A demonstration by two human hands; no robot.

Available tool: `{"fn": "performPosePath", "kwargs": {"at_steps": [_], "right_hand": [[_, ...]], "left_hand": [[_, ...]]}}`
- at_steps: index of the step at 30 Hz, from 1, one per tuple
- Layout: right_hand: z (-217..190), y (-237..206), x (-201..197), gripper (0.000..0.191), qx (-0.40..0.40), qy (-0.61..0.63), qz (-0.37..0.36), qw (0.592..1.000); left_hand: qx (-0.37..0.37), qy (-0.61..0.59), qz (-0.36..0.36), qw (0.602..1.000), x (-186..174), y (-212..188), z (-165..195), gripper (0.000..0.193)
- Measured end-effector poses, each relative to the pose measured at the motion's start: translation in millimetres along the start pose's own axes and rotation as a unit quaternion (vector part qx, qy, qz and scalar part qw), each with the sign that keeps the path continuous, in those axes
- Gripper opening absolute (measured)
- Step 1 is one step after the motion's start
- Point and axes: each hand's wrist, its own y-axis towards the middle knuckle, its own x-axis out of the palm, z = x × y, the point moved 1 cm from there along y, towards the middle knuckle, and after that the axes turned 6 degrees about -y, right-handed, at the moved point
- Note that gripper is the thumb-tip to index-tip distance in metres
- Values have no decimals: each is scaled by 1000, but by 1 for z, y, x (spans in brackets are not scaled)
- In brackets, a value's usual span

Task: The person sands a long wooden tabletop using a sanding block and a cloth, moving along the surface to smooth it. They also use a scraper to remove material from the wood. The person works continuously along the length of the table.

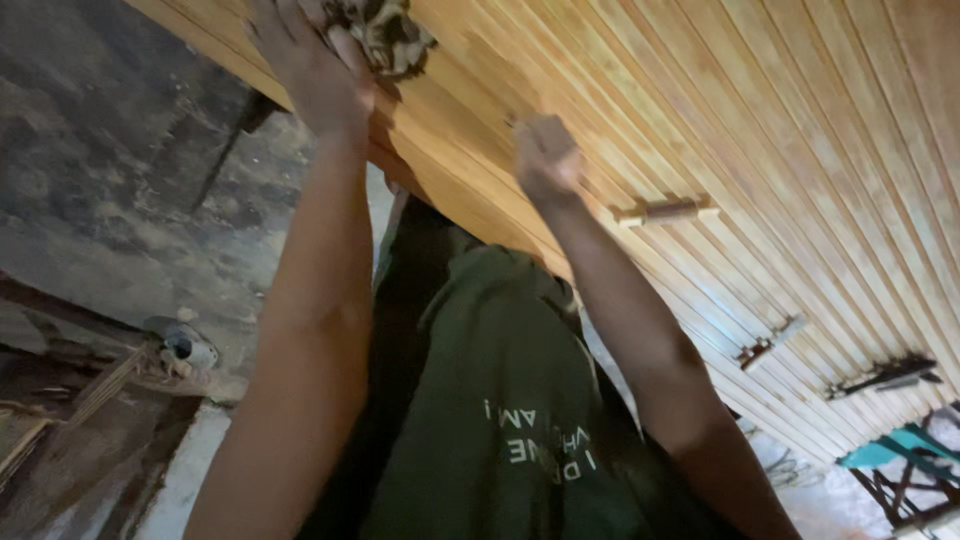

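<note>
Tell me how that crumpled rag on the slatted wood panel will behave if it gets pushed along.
The rag looks bunched and soft under the left hand, so it is probably floppy and will fold rather than slide stiffly. It seems light. On the glossy wood panel it may glide easily. The right hand rests on the panel nearby.

Both bare arms stretch forward and away from the body, elbows nearly straight. The left hand [312, 70] lies palm down, its fingers [275, 25] spread and curled at the tips. The right hand [545, 155] is drawn into a loose fist, wrist slightly bent, knuckles forward.
</note>
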Motion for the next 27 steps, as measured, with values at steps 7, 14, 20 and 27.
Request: {"fn": "performPosePath", "kwargs": {"at_steps": [7, 14, 20, 27], "right_hand": [[12, -17, -7, 10, 40, -65, -107, 991], [4, -14, 17, 8, 27, -74, -62, 995], [7, -20, 2, 3, -5, -43, -22, 999], [8, -24, 13, 5, 30, -32, -24, 999]], "left_hand": [[8, -22, 18, 1000, 10, -1, -4, 58], [-12, 29, -21, 999, 15, -9, -13, 59], [-6, -28, -1, 1000, 19, -12, -14, 57], [0, 11, 5, 1000, 18, -14, -15, 62]]}}
